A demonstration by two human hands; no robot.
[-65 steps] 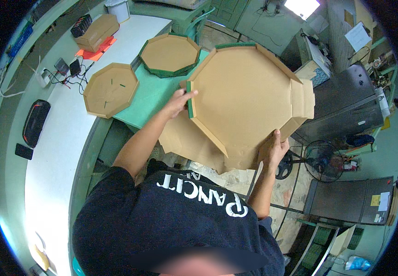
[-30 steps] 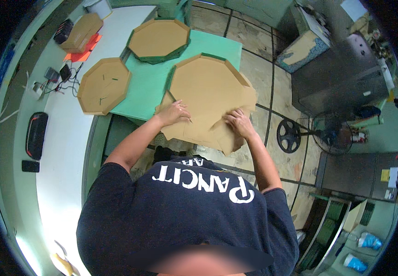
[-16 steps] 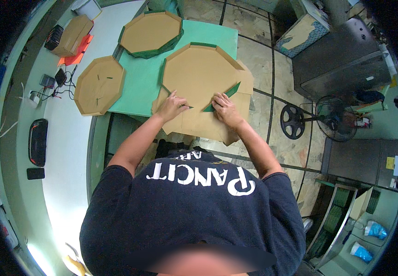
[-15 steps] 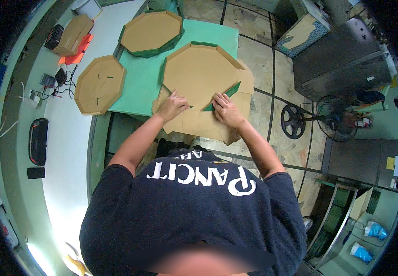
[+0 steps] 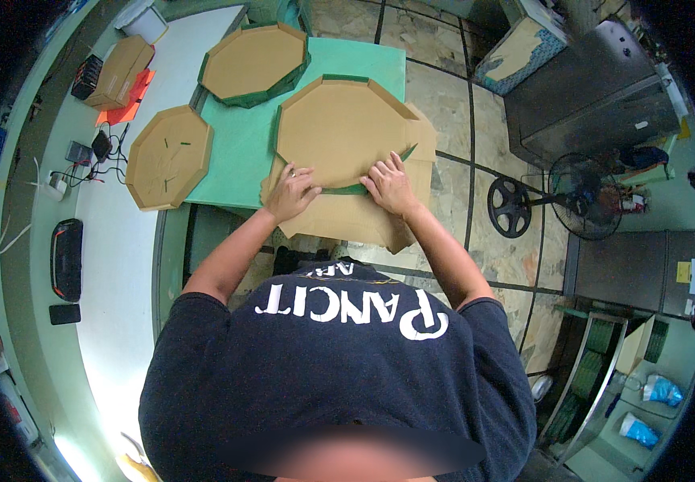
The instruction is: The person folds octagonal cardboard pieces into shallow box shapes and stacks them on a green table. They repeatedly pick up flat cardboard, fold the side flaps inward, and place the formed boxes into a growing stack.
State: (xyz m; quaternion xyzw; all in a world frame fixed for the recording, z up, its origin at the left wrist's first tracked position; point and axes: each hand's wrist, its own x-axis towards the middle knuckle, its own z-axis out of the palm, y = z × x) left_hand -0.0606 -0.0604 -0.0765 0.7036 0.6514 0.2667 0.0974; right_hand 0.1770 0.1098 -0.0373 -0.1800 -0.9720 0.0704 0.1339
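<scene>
An octagonal cardboard tray [image 5: 339,132], brown inside with green-faced sides, lies on flattened cardboard in front of me. Its far sides stand up as a low wall. At the near left corner, my left hand [image 5: 290,195] is closed on the rim, fingertips bent over the edge. My right hand [image 5: 388,186] grips the near right side, its fingers over the edge. Between the hands a strip of the green side [image 5: 343,190] shows along the near edge. The fingertips partly cover the flaps, so how far those are folded is hard to see.
Stacked green-sided octagonal trays [image 5: 255,63] sit at the far left of the green table [image 5: 355,56]. A brown octagonal tray [image 5: 169,157] holding small dark strips lies on the white counter [image 5: 114,265]. To the right stands a fan [image 5: 584,197] on the tiled floor.
My left hand has shifted slightly along the near edge. My right hand has moved a little left, and the green flap beside it, which stuck out, now lies closer to the tray's edge.
</scene>
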